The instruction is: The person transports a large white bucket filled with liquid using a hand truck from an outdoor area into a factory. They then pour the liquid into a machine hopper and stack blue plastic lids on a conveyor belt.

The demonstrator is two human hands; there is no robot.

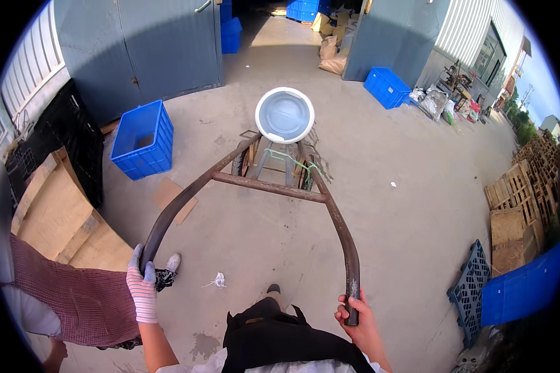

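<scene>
I am standing behind a rusty two-wheeled hand cart (270, 185) with two long curved handles. My left hand (142, 283), in a striped knit glove, is wrapped round the left handle. My right hand (359, 318), bare, is closed round the dark end of the right handle. At the cart's front is a round white bucket (313, 118), open at the top; its inside looks pale blue, and whether it holds water I cannot tell. Green cord (286, 155) is tied across the frame behind the bucket. The cart's wheels are partly hidden by the frame.
Close on my left is a person in a checked apron (74, 292), beside wooden boards (74, 217). A blue crate (144, 140) stands ahead left, another blue crate (386, 88) ahead right. Grey doors (137, 43) flank an open doorway. Pallets (510, 193) are stacked right.
</scene>
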